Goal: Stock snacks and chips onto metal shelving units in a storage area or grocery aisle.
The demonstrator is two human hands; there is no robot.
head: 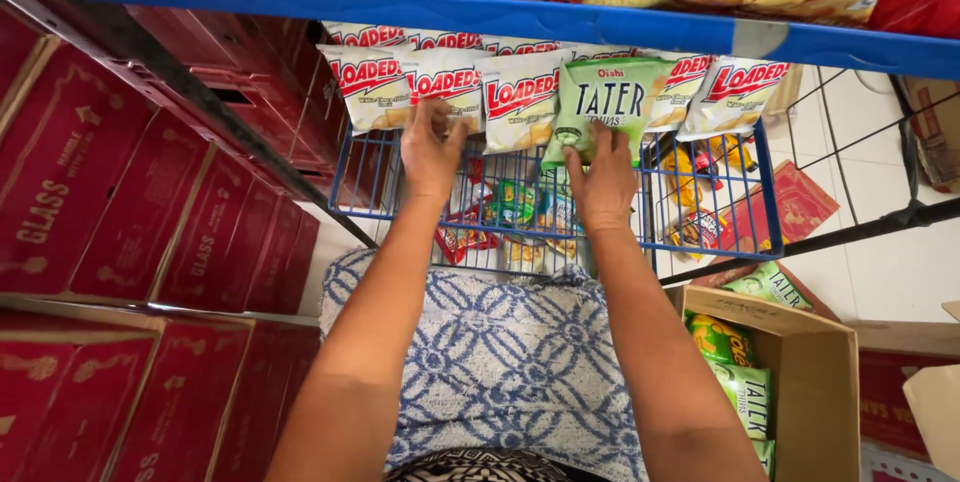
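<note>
Left hand (pixel 432 147) pinched a white snack bag (pixel 447 87) at 11 o'clock, right hand (pixel 603 182) gripped green chip bag (pixel 605 102) at 12, blue wire shelf (pixel 700 204) under both, cardboard box (pixel 815 382) w/ more bags at 4.

glossy foil snack bags (pixel 520 102); blue-coated wire rack (pixel 700 227); matt cardboard box (pixel 815 382).

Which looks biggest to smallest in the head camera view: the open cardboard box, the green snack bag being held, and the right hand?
1. Cardboard box, though it sits nearer the camera, which inflates it.
2. Green snack bag.
3. Right hand, close to the bag in size, so that order is unsure.
</note>
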